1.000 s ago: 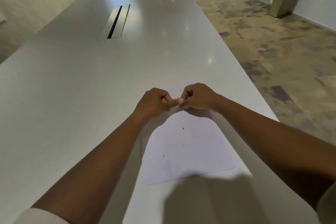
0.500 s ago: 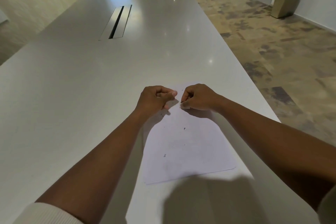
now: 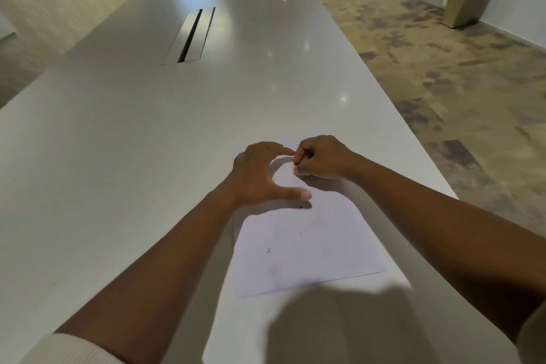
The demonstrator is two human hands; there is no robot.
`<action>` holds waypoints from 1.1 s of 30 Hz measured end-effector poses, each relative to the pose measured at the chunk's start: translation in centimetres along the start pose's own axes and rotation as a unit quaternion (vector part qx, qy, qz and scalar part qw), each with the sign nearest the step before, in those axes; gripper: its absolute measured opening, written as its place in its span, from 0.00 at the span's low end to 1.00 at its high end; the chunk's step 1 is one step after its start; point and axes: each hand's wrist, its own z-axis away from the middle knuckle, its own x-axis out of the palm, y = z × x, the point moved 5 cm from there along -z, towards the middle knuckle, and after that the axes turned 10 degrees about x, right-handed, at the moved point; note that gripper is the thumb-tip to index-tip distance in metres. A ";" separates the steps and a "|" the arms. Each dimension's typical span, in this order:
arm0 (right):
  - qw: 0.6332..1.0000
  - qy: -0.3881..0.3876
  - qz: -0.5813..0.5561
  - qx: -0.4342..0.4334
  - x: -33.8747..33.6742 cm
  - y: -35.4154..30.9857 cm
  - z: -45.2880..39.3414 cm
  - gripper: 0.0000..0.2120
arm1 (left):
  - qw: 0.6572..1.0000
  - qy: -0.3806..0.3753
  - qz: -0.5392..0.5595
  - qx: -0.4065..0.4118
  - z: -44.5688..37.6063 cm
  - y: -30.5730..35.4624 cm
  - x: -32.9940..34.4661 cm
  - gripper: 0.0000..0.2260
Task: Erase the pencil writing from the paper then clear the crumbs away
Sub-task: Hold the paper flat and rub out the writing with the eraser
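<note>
Fig.: my hands at the table's [image 3: 124, 156] right edge, L to R. My L hand [image 3: 260, 174] lies spread and relaxed, holding nothing, thumb and forefinger splayed flat on the paper's [image 3: 310, 245] far-left part. Paper lies flat by the table's near-right corner w/ a few small pencil marks [image 3: 268, 251] and dark specks on it. My R hand [image 3: 320, 156] is curled, fingertips pinching a small pale eraser [image 3: 296, 170] against the paper's far edge.

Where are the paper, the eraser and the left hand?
paper [image 3: 310, 245], head view, bare middle of the sheet.
eraser [image 3: 296, 170], head view, small white tip below the right fingers.
left hand [image 3: 260, 174], head view, back of the hand.
</note>
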 end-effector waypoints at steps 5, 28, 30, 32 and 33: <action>0.999 0.008 0.032 -0.013 0.1 -0.4 0.0 0.03 | 0.989 -0.135 -0.065 -0.008 0.8 -1.4 1.4 0.64; 0.986 -0.033 0.132 -0.100 0.2 -2.7 2.7 0.02 | 0.985 -0.161 -0.044 -0.036 1.3 -2.7 2.4 0.67; 0.975 -0.111 0.167 -0.093 1.3 -3.0 3.3 0.02 | 0.985 -0.162 -0.043 -0.039 1.1 -2.6 2.3 0.67; 0.962 -0.177 0.188 -0.090 2.5 -3.1 4.0 0.03 | 0.985 -0.164 -0.047 -0.039 1.0 -2.6 2.3 0.67; 0.961 -0.184 0.184 -0.091 2.7 -3.2 4.2 0.04 | 0.984 -0.165 -0.049 -0.037 1.1 -2.6 2.3 0.68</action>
